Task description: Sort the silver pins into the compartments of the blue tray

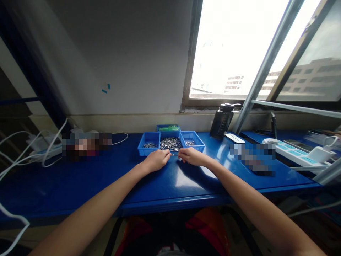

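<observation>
My left hand (pixel 157 159) and my right hand (pixel 191 156) rest on the blue table (pixel 106 177), fingertips almost meeting in front of the middle blue tray (pixel 171 144). Both hands are closed in a pinch on a small thin metal pin (pixel 174 154) between them. The middle tray is heaped with small metal pins. The left blue tray (pixel 148 143) holds a few pins, and the right blue tray (pixel 192 140) holds a few more. A further blue tray (pixel 167 127) with green parts stands behind them.
A black bottle (pixel 222 121) stands at the back right by the window. A white power strip (pixel 295 152) and charger lie at the right. White cables (pixel 39 149) trail over the table's left end. The wall runs close behind the trays.
</observation>
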Available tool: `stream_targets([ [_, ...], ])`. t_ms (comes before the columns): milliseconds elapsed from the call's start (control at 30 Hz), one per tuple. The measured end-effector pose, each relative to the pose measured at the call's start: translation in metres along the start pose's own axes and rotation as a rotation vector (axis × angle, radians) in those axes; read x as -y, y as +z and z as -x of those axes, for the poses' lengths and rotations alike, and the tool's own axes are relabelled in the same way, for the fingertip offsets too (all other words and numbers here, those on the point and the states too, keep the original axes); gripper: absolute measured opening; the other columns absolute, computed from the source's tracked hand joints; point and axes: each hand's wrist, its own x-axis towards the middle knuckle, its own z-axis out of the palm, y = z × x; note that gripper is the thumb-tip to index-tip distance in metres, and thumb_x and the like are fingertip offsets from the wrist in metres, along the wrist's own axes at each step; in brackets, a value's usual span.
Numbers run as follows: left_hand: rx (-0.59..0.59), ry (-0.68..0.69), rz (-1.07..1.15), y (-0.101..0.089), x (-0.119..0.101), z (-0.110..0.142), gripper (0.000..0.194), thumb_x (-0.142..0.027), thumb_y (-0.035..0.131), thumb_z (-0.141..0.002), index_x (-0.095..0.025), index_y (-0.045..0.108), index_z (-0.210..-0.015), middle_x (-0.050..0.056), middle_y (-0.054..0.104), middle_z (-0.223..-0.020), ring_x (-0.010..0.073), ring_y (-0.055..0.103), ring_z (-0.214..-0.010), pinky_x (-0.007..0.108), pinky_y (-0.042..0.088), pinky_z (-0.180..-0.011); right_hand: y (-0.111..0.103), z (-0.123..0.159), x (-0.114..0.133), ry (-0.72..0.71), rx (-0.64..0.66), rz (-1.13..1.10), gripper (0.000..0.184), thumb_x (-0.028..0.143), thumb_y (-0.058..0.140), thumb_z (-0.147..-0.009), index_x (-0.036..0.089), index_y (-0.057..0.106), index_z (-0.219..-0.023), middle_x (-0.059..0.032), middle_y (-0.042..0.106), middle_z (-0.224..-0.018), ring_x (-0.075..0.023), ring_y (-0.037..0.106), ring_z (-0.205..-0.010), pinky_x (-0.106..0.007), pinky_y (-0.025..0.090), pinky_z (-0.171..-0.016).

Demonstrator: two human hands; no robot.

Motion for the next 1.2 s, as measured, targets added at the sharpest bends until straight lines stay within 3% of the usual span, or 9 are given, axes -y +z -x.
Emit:
stream_targets([
  [433,-0.029,0.098,-0.088,-0.0049,-0.0015,0.0014,0.013,-0.029,0.045,-0.080,-0.021,0.056,-0.080,0.001,0.063,-0.083,0.0160,0.057,-0.073,0.022,0.036,-0.057,0.0025,-0.0027,-0.0066,-0.075,-0.074,0.139,0.014,0.027,0.049,-0.078,0.017,0.059,-0.078,0.0003,0.060,-0.063,-0.0103,0.051,-0.057,-0.020,0.033,-0.053],
  [800,-0.028,-0.006,-0.161,-0.0027,-0.0021,0.0018,0.039,-0.041,0.023,-0.088,-0.021,0.056,-0.089,0.006,0.064,-0.084,0.0225,0.060,-0.079,0.028,0.041,-0.063,0.0003,-0.0007,-0.0018,-0.051,-0.029,0.106,0.030,0.029,0.033,-0.088,0.016,0.056,-0.073,-0.0007,0.058,-0.058,-0.0098,0.050,-0.053,-0.021,0.034,-0.055],
  [1200,-0.001,-0.029,-0.112,-0.0014,-0.0021,0.0017,0.040,-0.043,0.022,-0.089,-0.019,0.054,-0.091,0.008,0.063,-0.082,0.0220,0.060,-0.076,0.028,0.040,-0.061,-0.0016,0.0005,0.0020,-0.038,-0.021,0.084,0.031,0.032,0.033,-0.088,0.016,0.054,-0.073,-0.0011,0.058,-0.059,-0.0102,0.050,-0.055,-0.022,0.035,-0.056],
])
